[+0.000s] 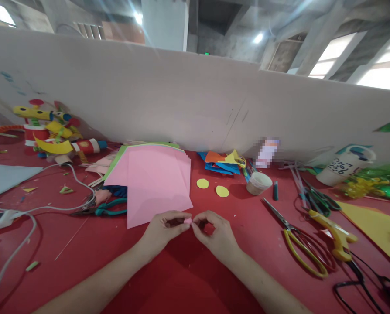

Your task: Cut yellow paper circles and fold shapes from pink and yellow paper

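Over the red table [188, 279], tiny pink scrap [187, 221] pinched between both hands.
Left hand [162, 231] and right hand [214, 233] meet fingertip to fingertip, just below the pink paper stack [155, 179].

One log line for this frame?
left hand: pinches pink scrap | right hand: same scrap | behind: pink paper sheet | surface: red table
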### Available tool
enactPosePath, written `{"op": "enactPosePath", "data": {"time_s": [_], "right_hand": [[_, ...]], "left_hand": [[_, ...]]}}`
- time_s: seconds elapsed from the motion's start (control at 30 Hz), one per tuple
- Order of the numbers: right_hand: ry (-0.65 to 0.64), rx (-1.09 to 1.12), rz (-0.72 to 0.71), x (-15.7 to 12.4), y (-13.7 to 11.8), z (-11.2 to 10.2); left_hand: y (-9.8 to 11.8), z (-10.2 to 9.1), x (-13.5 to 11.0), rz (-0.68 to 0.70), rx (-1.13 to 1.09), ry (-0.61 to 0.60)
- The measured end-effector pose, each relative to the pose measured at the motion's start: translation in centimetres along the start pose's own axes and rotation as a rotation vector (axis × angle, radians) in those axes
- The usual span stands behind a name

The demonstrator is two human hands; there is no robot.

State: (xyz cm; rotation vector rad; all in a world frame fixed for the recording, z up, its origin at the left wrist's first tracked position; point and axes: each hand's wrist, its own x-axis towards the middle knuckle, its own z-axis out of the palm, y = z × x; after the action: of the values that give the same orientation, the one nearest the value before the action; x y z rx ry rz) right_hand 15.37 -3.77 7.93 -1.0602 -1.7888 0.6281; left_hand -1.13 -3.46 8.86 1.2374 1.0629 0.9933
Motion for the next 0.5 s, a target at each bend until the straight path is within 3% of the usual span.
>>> {"op": "enactPosePath", "data": {"time_s": [0.27,0.5], "right_hand": [[-0.037,-0.097,-0.166,-0.07,0.04,-0.35],[-0.048,-0.240,-0.203,-0.40,0.06,0.08]], "left_hand": [[-0.26,-0.17,0.13,0.026,0.022,-0.054],[-0.53,-0.28,0.17,0.018,0.031,-0.054]]}}
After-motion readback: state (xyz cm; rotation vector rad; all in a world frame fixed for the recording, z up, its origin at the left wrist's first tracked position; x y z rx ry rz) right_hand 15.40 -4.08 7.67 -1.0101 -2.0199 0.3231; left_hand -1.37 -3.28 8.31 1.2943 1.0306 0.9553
